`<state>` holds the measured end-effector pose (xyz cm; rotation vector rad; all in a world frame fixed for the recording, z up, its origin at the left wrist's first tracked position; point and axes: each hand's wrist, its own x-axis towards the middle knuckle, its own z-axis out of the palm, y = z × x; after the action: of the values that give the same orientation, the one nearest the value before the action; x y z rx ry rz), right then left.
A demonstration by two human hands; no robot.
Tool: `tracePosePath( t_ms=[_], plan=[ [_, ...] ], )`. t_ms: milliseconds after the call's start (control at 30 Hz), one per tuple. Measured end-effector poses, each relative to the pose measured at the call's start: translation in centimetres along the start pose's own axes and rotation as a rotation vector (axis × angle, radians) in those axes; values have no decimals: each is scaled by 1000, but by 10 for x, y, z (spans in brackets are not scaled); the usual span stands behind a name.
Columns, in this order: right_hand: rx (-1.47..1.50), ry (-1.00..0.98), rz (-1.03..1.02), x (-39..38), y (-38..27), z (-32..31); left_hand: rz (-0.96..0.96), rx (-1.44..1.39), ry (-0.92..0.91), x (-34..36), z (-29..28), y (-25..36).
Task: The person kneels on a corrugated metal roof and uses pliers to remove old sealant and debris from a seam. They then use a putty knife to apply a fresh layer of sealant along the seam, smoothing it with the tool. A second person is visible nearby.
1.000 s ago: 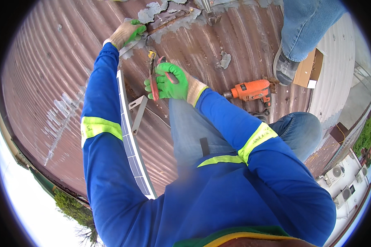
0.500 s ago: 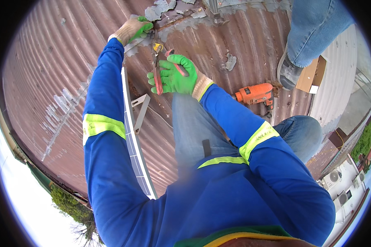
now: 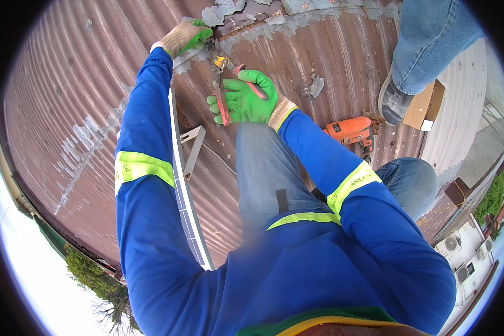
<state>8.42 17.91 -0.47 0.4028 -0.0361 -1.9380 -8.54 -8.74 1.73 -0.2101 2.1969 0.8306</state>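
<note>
My right hand (image 3: pixel 251 99), in a green-palmed glove, is wrapped around pliers (image 3: pixel 220 63) with red handles and a yellow joint. The handles are spread apart and the jaws point away from me, towards my left hand. My left hand (image 3: pixel 189 38), gloved alike, reaches farther out over the brown corrugated roof (image 3: pixel 280 59). Its fingers are pressed together beside the pliers' jaws; what they pinch is too small to make out. Below my left forearm lies a narrow strip of a panel (image 3: pixel 187 227) with a pale frame, and a metal bracket (image 3: pixel 193 151) rests beside it.
An orange drill (image 3: pixel 348 130) lies on the roof at my right. Beyond it stands another person's jeans-clad leg (image 3: pixel 425 50), near an open cardboard box (image 3: pixel 423 109). Peeling grey sealant (image 3: pixel 274 28) runs along the roof seam ahead. Air-conditioner units (image 3: pixel 449 244) show below right.
My right hand and the pliers have shifted slightly to the right. My left hand has moved a little with them, and the whole view has drifted slightly.
</note>
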Motion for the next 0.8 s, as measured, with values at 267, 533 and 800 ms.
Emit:
tracePosePath(
  t_ms=[267,533,800],
  plan=[
    [3,-5,18,-2,-9,-11,-22,-65,-33,5,-2,0],
    [-45,108,51,-21,-29,-3,143,-298,85,-28,15,-7],
    [98,-118,133,-26,-33,-8,-61,69,80,-2,6,15]
  ],
)
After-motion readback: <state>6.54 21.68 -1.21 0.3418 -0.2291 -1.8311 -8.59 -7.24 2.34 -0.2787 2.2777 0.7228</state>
